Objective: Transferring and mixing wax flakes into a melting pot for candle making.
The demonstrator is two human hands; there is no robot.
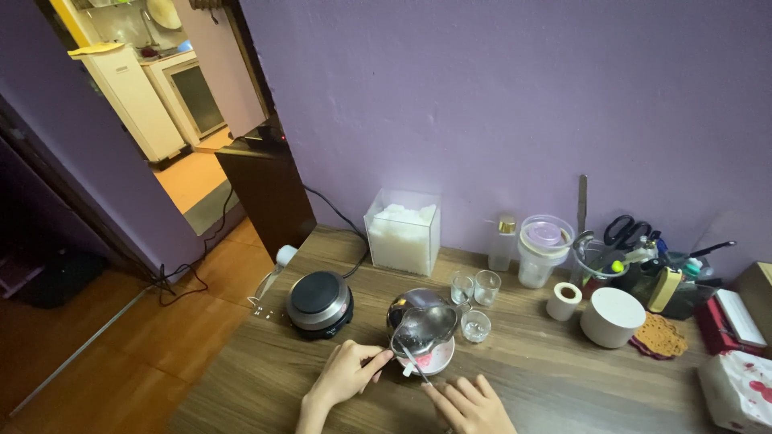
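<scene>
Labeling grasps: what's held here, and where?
Left hand pinches the steel pitcher by its handle. Right hand grips a thin utensil at its lower end.

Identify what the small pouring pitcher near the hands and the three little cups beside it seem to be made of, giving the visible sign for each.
Pouring pitcher: polished metal, probably stainless steel; its surface is silvery and mirrors the room. Little cups: clear glass, possibly hard plastic; the wooden table shows through them.

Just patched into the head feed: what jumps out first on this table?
Near the front edge, the left hand and right hand work at a shiny metal pot over a small white dish. Left of it sits a round electric hotplate, and behind, against the purple wall, a clear box of white flakes.
</scene>
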